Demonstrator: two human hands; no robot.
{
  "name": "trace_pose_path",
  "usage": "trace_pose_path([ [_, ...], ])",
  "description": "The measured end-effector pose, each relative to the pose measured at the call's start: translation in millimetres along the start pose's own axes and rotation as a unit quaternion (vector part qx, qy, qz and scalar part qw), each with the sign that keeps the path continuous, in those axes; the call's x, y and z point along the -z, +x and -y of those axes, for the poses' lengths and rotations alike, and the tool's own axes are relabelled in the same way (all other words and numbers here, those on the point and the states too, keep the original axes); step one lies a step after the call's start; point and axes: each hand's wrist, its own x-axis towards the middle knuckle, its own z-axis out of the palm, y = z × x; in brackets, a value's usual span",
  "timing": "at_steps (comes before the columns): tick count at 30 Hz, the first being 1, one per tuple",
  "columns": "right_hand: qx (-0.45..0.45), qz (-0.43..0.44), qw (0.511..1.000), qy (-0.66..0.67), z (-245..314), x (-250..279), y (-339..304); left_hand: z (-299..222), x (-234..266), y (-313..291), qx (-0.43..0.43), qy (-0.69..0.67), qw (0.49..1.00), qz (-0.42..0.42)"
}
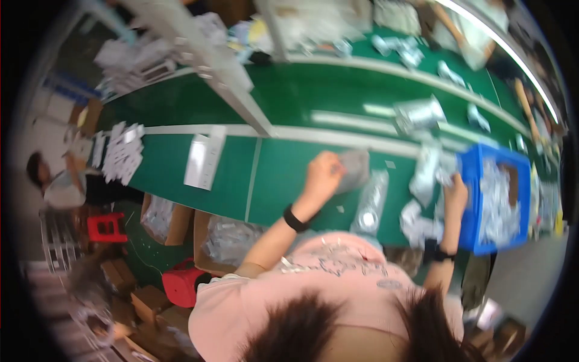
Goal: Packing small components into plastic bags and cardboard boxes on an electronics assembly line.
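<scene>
My left hand (324, 174) pinches the edge of a flat grey packet (356, 170) above the green worktable (283, 175). What the packet contains is too blurred to tell. My right hand (456, 194) is closed on a clear plastic bag (446, 169), close to the left wall of a blue bin (474, 205). Between my arms lies a long clear plastic package (371, 202). More clear packages (425, 172) rest just left of my right hand, and a crumpled one (417, 224) is nearer my body.
The blue bin holds many clear bags. Left on the table are a white printed sheet (204, 160) and a pile of white papers (123, 154). A conveyor (289, 96) runs behind a metal rail. Cartons (226, 241) and red stools (181, 282) stand below. Other people work nearby.
</scene>
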Motion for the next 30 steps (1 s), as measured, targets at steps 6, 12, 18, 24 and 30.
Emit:
trace_pose_path([
  [6,0.279,0.026,0.932,0.231,154,9,-8,16,-8,-3,0.053,-0.054,0.997,0.030],
  [12,0.451,0.181,0.849,0.207,211,-37,-15,27,-4,-2,0.131,-0.123,0.983,0.022],
  [18,0.530,0.235,0.812,0.069,210,-40,-9,38,3,4,0.188,-0.238,0.951,0.056],
  [24,0.467,0.221,0.850,0.104,198,-56,-14,31,0,6,0.185,-0.240,0.951,0.065],
  [30,0.477,0.177,0.860,0.022,189,-41,-28,33,-2,2,0.169,-0.241,0.951,0.090],
])
